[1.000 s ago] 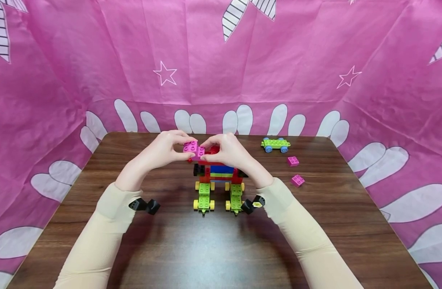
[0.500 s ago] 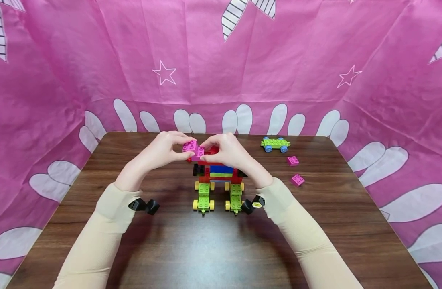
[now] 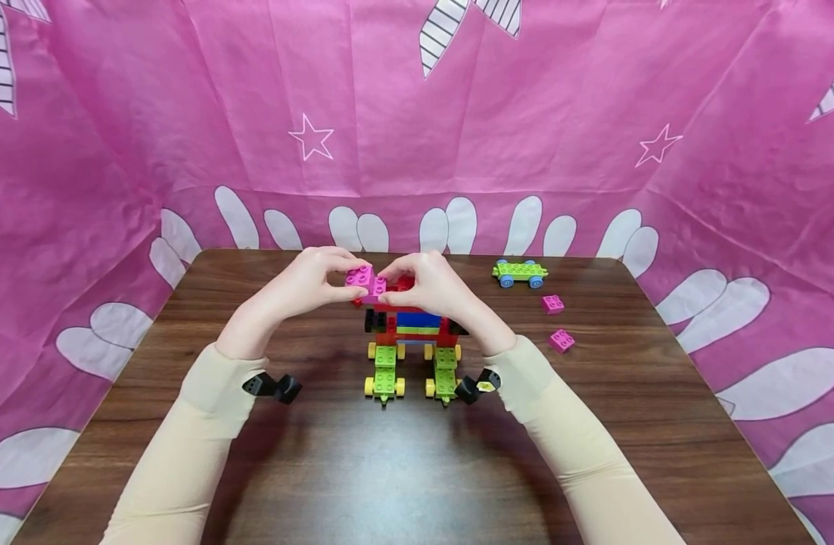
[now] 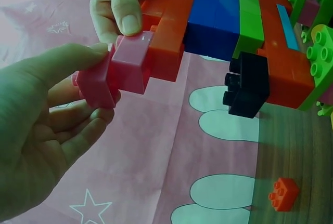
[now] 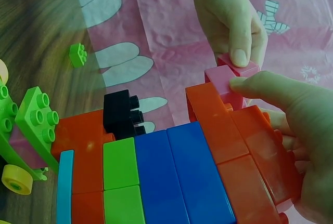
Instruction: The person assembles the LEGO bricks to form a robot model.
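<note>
In the head view my left hand pinches the outer pink brick between thumb and fingers. Another pink brick sits right beside it, joined to the red bricks at the top of a tall brick figure. My right hand grips that top end, its thumb pressing on the inner pink brick. Below come blue bricks, green bricks and a black brick sticking out at the side. The figure stands on two green wheeled bases with yellow wheels.
On the right of the table lie two loose pink bricks, with a green car base on blue wheels behind them. A loose red brick and a small green brick show in the wrist views. Pink cloth surrounds the table.
Both hands keep their hold at the figure's top. The pink bricks shift only very slightly; everything else stays in place.
</note>
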### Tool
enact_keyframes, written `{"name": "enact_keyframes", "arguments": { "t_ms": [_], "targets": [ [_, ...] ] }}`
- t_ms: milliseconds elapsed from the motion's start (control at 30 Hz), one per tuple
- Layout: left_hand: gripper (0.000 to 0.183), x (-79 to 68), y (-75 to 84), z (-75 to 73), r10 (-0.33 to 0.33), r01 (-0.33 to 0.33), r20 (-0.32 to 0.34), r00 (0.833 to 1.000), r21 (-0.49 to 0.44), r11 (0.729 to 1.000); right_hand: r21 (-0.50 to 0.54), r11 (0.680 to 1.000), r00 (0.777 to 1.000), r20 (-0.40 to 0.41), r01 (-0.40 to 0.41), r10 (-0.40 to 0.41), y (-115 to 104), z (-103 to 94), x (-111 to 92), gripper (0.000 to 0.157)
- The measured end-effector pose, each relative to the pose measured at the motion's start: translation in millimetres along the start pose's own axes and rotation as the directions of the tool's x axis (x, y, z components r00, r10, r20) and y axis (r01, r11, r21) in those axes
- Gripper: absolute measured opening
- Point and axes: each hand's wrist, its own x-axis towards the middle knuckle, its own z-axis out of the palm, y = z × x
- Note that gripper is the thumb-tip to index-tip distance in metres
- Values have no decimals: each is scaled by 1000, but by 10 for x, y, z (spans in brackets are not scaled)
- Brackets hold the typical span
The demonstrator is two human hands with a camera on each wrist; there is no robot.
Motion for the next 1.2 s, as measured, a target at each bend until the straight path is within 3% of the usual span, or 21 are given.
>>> {"name": "enact_keyframes", "arguments": {
  "t_ms": [633,1200],
  "targets": [
    [37,59,74,-51,-34,29,68,997,77,997,4,1000,1000,-1,7,-7,35,13,16,27],
    [33,61,53,-7,-50,51,14,999,-1,999,16,1000,1000,4,15,-15,27,-1,18,28]
  ]
}}
